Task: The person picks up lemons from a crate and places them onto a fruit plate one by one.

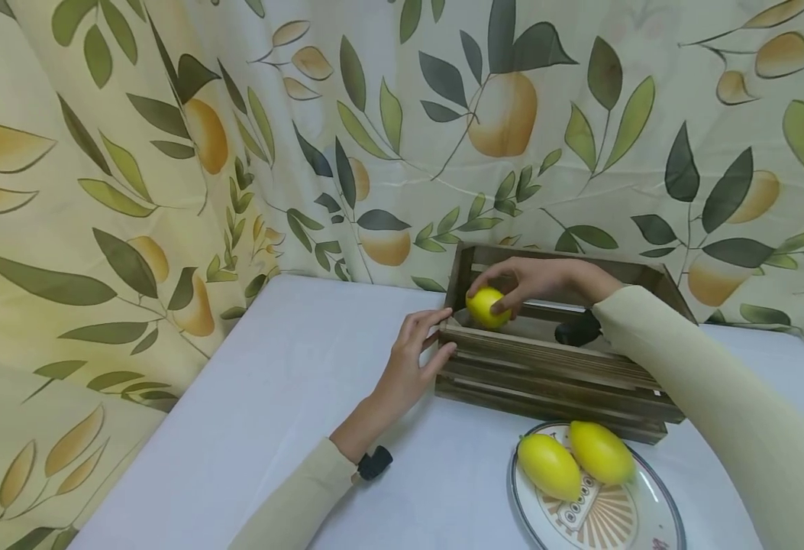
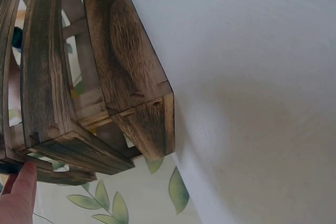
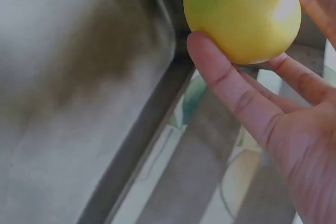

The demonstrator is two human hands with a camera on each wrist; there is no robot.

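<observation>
My right hand (image 1: 535,281) holds a yellow lemon (image 1: 487,308) inside the left end of a brown slatted wooden crate (image 1: 546,355). In the right wrist view the thumb and fingers grip the lemon (image 3: 241,17), whose green stem tip shows. My left hand (image 1: 411,359) rests on the crate's left front corner, fingers on the rim and thumb against the front. Only part of that left hand (image 2: 18,198) appears in the left wrist view, touching a corner of the crate (image 2: 47,61).
A round patterned plate (image 1: 642,516) in front of the crate bears two more lemons (image 1: 549,466). The white table (image 1: 292,344) reaches back to a curtain (image 1: 388,176) printed with leaves and fruit. Black wrist gear (image 1: 576,330) sits under the right wrist, within the crate.
</observation>
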